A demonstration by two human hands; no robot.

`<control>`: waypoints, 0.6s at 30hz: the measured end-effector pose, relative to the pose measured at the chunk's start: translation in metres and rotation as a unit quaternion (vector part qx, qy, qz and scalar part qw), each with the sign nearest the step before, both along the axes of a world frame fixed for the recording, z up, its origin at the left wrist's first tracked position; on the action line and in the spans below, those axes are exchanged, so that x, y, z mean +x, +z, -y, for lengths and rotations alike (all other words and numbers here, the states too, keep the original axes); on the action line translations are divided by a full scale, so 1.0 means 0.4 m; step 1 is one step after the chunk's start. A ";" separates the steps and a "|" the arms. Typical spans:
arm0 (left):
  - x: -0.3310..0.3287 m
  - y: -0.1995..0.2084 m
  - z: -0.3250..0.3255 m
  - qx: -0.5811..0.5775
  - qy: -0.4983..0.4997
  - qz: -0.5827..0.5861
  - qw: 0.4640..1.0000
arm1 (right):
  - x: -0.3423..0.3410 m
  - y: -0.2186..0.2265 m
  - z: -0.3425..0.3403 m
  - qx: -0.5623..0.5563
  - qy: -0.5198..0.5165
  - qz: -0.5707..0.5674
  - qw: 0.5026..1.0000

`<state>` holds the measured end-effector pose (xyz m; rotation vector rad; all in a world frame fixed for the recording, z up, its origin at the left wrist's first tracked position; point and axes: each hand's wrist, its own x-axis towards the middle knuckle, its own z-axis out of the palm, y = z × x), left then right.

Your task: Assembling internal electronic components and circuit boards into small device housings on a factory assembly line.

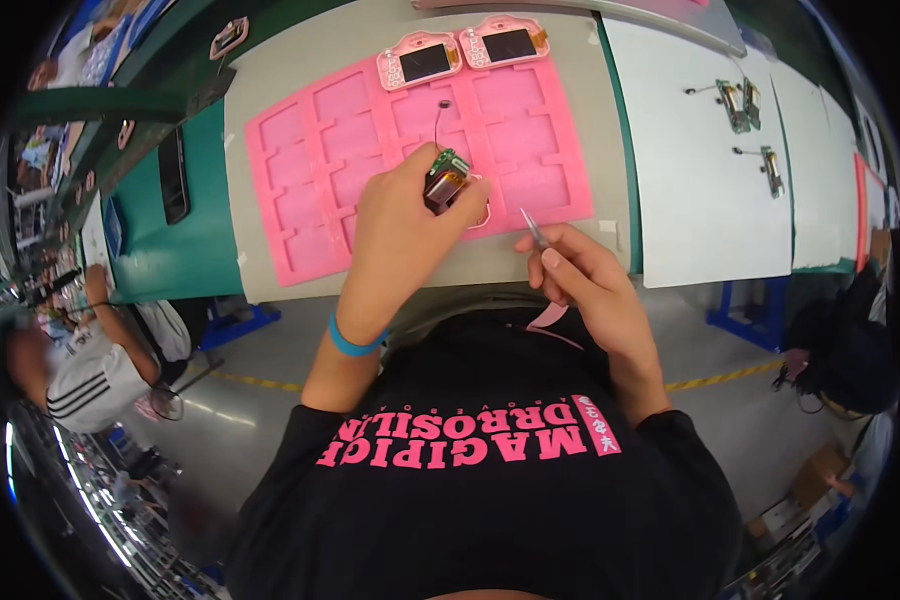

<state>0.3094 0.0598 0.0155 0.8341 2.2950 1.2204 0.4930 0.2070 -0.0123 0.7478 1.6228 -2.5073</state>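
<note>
My left hand (400,225) is closed around a green circuit board (450,165) with a silvery battery-like block on it. A thin wire runs from the board to a small black part (444,104) lying farther off. A pale pink shell edge (484,207) shows beside my left fingers; most of it is hidden. In my right hand (590,275) is a pair of metal tweezers (533,228), pinched between thumb and fingers, tips pointing up and left, apart from the board. Beneath both lies a pink tray (555,110) with several rectangular recesses.
Two pink camera-shaped housings with dark screens (422,63) (507,45) sit at the tray's far edge. More wired circuit boards (738,106) (771,172) rest on the white sheet at right. A black phone (173,175) lies at left. Another person (100,370) works at far left.
</note>
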 end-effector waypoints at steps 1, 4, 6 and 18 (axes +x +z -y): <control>-0.003 -0.002 -0.006 -0.016 -0.003 0.002 1.000 | -0.007 -0.004 0.007 -0.019 0.003 -0.001 1.000; -0.007 -0.006 -0.023 -0.061 -0.007 0.010 0.998 | -0.021 -0.008 0.012 -0.072 0.017 -0.001 0.997; -0.011 -0.019 -0.014 -0.049 -0.014 0.029 0.998 | -0.030 0.003 0.017 -0.097 0.020 0.007 0.995; -0.019 -0.030 0.006 0.035 0.017 0.122 0.992 | -0.077 0.013 0.054 -0.140 0.048 0.043 0.988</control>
